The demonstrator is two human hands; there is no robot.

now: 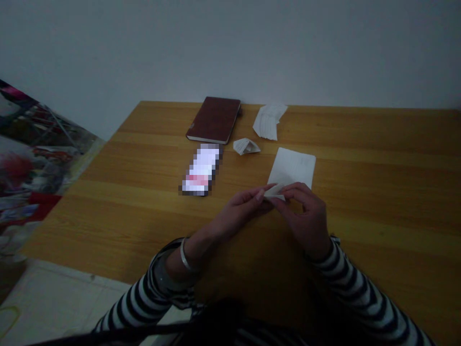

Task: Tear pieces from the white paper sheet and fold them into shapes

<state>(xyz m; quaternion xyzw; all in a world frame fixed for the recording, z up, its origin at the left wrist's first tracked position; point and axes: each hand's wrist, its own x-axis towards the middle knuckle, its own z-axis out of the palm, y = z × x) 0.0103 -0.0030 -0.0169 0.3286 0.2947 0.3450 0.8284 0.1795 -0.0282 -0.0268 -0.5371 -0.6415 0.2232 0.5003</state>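
Between my two hands is a small folded piece of white paper (275,191), held just above the wooden table. My left hand (248,204) pinches its left end between thumb and fingers. On the other side, my right hand (306,211) grips the right end with thumb and fingertips. Just beyond the hands lies a flat stack of white paper sheets (293,166), its near edge hidden by my fingers. A small folded paper piece (246,146) rests on the table ahead and to the left.
The wooden table (378,192) meets a pale wall (252,48) at its far edge. A brown notebook (216,119) lies at the back, with a lit phone (201,169) nearer me. Several folded papers (267,122) lie fanned right of the notebook. Clutter (21,168) fills the floor at left.
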